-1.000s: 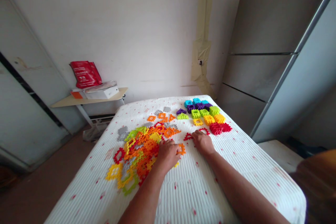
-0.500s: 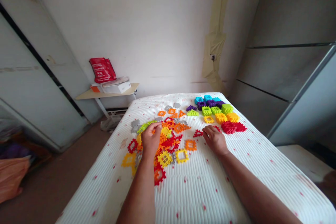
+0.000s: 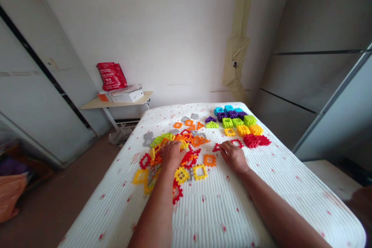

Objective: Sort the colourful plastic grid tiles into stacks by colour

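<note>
Your heap of interlocking plastic lattice pieces (image 3: 154, 159) lies on the near left of the bed, a jumble of orange, red, yellow, lime and grey. Your left hand (image 3: 173, 155) has shifted across the heap since half a second ago, away from the lime pieces and onto the orange and yellow ones at its middle. The fingers curl down over them and the back of the hand hides what lies beneath, so you cannot tell whether they pinch anything. That hand now covers part of the heap.

Your right hand (image 3: 234, 157) lies spread and flat on the ribbed white bed cover (image 3: 229, 209), gripping nothing. Its fingertips are just beside a small red piece (image 3: 216, 147) and just short of a red ring piece (image 3: 236, 143). An orange square piece (image 3: 209, 160) sits between your hands.

Farther up the bed, at the right, stand colour-sorted stacks, among them the red stack (image 3: 251, 140) and the blue stack (image 3: 223, 110).
</note>
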`<state>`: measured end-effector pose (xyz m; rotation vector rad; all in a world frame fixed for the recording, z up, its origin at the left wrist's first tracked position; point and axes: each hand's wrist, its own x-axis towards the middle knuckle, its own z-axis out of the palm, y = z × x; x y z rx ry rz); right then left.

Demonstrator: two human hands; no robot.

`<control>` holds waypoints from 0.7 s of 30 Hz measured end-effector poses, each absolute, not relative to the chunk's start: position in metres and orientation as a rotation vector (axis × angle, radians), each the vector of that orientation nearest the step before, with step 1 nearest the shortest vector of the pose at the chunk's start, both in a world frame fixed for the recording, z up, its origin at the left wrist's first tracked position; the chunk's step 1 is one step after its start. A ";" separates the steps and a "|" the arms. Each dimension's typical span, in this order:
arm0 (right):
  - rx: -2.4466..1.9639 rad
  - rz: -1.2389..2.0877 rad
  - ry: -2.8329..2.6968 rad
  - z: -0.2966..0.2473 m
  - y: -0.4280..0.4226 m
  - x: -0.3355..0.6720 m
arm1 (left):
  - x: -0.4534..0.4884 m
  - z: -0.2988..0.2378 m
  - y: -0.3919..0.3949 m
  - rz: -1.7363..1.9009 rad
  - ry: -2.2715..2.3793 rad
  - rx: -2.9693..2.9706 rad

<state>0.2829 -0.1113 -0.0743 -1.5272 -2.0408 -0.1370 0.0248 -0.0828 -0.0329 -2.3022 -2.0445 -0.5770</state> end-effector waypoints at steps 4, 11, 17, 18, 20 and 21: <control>-1.539 -0.146 -2.068 -0.071 -0.114 0.279 | 0.030 -0.036 -0.084 -0.441 -2.087 -2.255; -1.520 -0.138 -2.078 -0.071 -0.114 0.278 | 0.031 -0.038 -0.087 -0.516 -2.033 -2.186; -1.516 -0.129 -2.096 -0.073 -0.112 0.279 | 0.032 -0.037 -0.086 -0.514 -2.054 -2.180; -1.516 -0.130 -2.098 -0.073 -0.112 0.279 | 0.033 -0.036 -0.086 -0.502 -2.060 -2.179; -1.515 -0.136 -2.102 -0.072 -0.112 0.279 | 0.032 -0.036 -0.085 -0.496 -2.061 -2.173; -1.515 -0.138 -2.103 -0.072 -0.113 0.279 | 0.032 -0.036 -0.085 -0.507 -2.054 -2.167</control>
